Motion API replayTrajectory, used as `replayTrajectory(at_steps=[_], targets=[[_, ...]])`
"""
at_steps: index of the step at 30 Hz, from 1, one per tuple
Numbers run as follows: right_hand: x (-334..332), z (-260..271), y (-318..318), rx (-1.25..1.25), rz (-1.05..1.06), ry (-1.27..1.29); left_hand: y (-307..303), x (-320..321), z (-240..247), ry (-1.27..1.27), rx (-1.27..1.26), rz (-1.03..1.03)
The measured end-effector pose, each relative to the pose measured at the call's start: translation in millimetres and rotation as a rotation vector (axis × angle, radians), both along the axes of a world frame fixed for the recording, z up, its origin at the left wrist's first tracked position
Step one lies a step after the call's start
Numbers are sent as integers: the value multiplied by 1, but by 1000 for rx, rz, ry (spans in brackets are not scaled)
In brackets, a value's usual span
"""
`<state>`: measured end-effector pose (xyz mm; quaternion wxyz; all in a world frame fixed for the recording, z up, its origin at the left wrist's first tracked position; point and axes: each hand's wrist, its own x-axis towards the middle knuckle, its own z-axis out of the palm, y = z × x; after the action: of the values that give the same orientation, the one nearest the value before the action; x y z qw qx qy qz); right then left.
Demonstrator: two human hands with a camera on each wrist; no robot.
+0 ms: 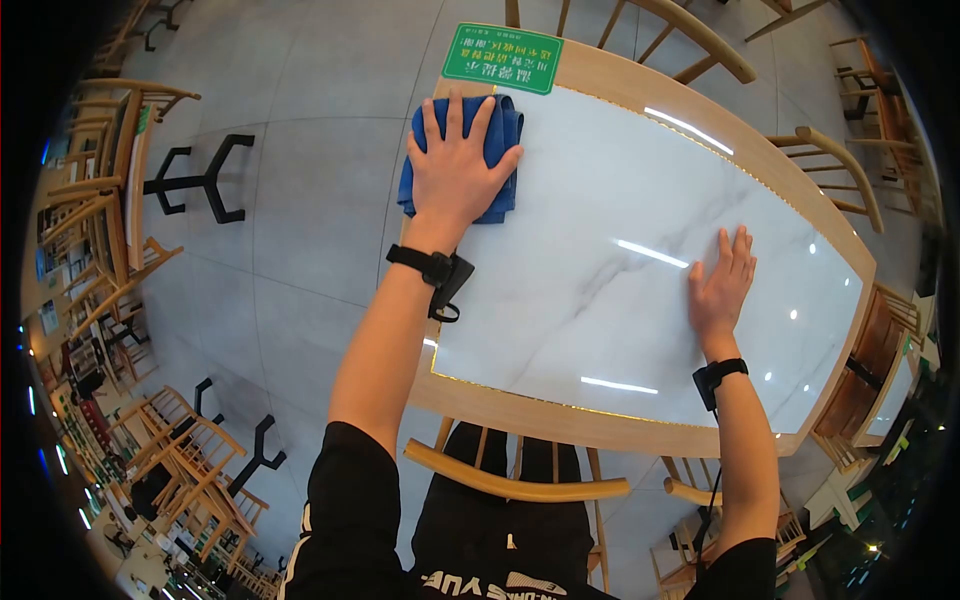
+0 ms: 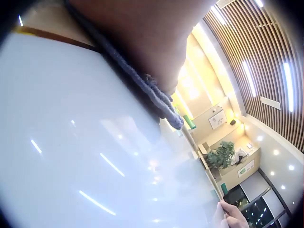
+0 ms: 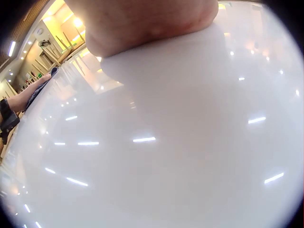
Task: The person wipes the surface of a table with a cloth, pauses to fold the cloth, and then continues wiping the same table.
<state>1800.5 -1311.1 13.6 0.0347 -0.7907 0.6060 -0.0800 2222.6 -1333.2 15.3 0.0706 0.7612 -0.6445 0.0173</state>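
In the head view my left hand (image 1: 455, 168) lies with spread, straight fingers on a folded blue cloth (image 1: 505, 195). The cloth sits at the left end of the white marble-patterned table (image 1: 600, 280), overlapping its wooden border. Seen from the left wrist, the cloth's edge (image 2: 164, 107) shows as a thin layer between hand and glossy surface. My right hand (image 1: 722, 285) rests on the tabletop toward the right, fingers straight and holding nothing. The right wrist view has the heel of that hand (image 3: 152, 28) against the shiny top.
A green sign (image 1: 503, 58) with printed characters is on the table's far left corner, just beyond the cloth. A wooden chair (image 1: 515, 487) stands between my body and the near edge. More chairs (image 1: 845, 170) line the far side, and other furniture stands to the left.
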Motion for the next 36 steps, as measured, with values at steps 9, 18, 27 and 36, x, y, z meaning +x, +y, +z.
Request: replayTrajectory(at_steps=[9,18,27,36], targets=[[-1,-1,1,12,8,-17,-83,11,-11,-22,-33,-9],[0,4,2,29,5,-75,-156,22,-14,42,-19,79],[3,5,1,45,-21,-83,-151,24,-17,81,-224,3],[-2,-5,2,2,-33,-29,-48,-18,-1,268,-259,-258]])
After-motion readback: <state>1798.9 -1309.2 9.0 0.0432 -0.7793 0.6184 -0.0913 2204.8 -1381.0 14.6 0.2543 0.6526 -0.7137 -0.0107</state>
